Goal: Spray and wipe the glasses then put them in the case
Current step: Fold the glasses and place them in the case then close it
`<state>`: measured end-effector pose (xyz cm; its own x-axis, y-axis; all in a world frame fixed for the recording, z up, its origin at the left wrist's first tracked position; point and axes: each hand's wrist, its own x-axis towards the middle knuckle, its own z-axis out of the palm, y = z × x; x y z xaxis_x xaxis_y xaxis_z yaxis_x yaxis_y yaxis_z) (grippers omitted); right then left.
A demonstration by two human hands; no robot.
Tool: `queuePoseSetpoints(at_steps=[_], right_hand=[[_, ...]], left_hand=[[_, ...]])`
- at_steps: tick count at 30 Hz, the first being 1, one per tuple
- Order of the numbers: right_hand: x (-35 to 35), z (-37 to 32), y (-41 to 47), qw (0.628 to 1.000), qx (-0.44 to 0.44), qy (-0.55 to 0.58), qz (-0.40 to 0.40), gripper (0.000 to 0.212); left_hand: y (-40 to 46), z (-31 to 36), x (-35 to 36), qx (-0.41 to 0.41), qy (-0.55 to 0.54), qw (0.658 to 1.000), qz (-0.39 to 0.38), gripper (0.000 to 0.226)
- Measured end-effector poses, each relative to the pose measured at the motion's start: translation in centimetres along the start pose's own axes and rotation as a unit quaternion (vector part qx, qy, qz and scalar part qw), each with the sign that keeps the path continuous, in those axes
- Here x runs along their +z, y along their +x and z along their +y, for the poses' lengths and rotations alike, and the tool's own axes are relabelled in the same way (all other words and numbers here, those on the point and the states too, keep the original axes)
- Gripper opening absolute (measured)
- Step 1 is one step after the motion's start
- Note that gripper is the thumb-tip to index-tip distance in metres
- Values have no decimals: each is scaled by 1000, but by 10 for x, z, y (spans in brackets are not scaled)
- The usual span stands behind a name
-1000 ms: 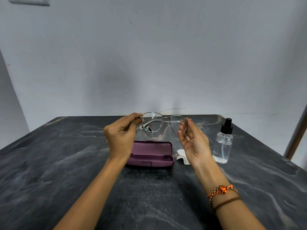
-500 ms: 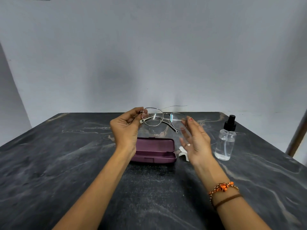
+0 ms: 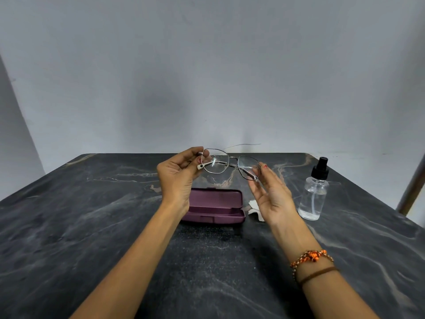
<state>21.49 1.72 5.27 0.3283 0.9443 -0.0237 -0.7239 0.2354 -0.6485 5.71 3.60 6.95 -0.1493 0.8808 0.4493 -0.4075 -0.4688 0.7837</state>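
The left hand (image 3: 178, 174) pinches the glasses (image 3: 231, 163) above the open case (image 3: 215, 207); the right hand (image 3: 272, 195), fingers straight, touches their right lens.

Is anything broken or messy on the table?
Nothing looks broken or spilled. The glasses are whole, held tilted above the table between the left hand and right hand. The purple case lies open, the spray bottle stands upright, and a crumpled white cloth sits beside the case.

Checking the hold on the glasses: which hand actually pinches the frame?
The left hand pinches the glasses at their corner; the right hand only touches the other rim with straight fingers.
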Motion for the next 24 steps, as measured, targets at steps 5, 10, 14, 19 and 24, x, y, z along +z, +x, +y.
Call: queuePoseSetpoints(at_steps=[5, 10, 14, 19, 24], right_hand=[[-3, 1, 2, 998, 18, -28, 47, 12], [-7, 4, 3, 994, 30, -52, 91, 17], [-8, 5, 3, 990, 26, -66, 119, 18], [-5, 4, 0, 992, 5, -62, 110, 18], [0, 7, -9, 993, -33, -89, 66, 16]], left_hand=[[2, -5, -3, -105, 16, 994, 16, 23], [4, -4, -2, -177, 26, 983, 38, 28], [1, -1, 1, -204, 9, 978, 44, 26], [3, 1, -3, -206, -1, 977, 57, 15], [4, 6, -22, -251, 5, 968, 27, 10]])
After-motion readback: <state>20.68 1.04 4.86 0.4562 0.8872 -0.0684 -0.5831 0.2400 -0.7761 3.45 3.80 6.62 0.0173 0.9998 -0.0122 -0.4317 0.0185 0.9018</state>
